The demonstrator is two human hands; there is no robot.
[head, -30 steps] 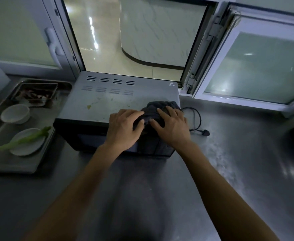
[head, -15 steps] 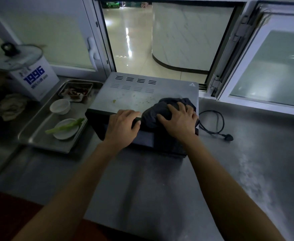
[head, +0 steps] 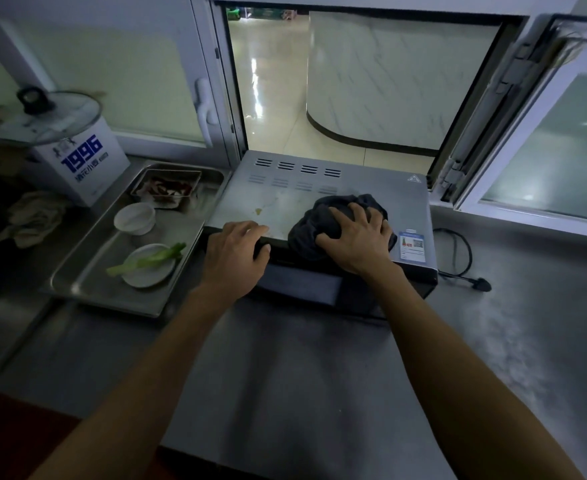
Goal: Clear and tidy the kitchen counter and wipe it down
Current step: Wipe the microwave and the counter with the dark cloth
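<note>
Right hand: fingers spread, pressing dark cloth on microwave top.
Left hand: gripping front edge.
Technique: firm strokes toward the yellow stain.

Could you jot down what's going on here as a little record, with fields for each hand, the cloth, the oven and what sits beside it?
right hand: right hand presses down on the dark cloth, fingers spread over it
left hand: left hand holds the oven's front top edge
cloth: bunched, on the oven top, right of middle
oven: countertop oven, a yellowish spot on its top
plug: plug lies loose on the counter
left of oven: metal tray with a small white bowl and a plate of green stalk
</note>
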